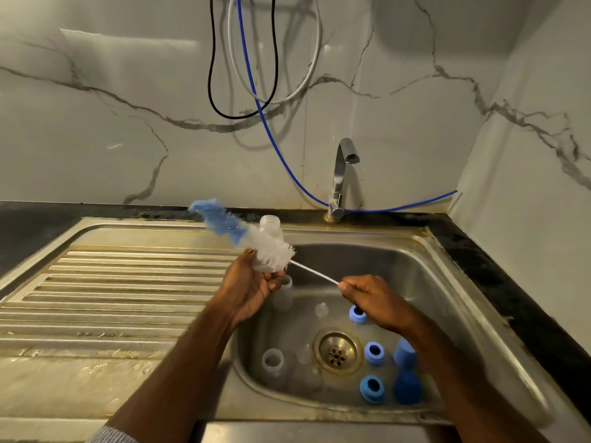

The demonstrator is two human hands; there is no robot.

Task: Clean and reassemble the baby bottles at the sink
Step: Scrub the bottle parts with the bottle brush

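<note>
Drainboard [112, 282]: ribbed steel, left of the basin, wet and stained.
Bottle brush [243, 235]: blue-and-white bristle head, tilted, crossing in front of the held bottle; its thin white stem runs down-right to the right hand.
Left hand [252, 292]: fingers wrapped around the base of a clear baby bottle [270, 233], held above the basin's left edge, neck up and uncapped.
Sink [415, 282]: a second clear bottle [274, 366] lies at the basin's front left; clear teats sit near the brass drain [338, 350]; blue rings and caps [374, 353] cluster to the drain's right.
Right hand [374, 298]: fingers pinched on the brush stem's end, over the basin.
Tap [342, 177]: behind the basin, no water running.
</note>
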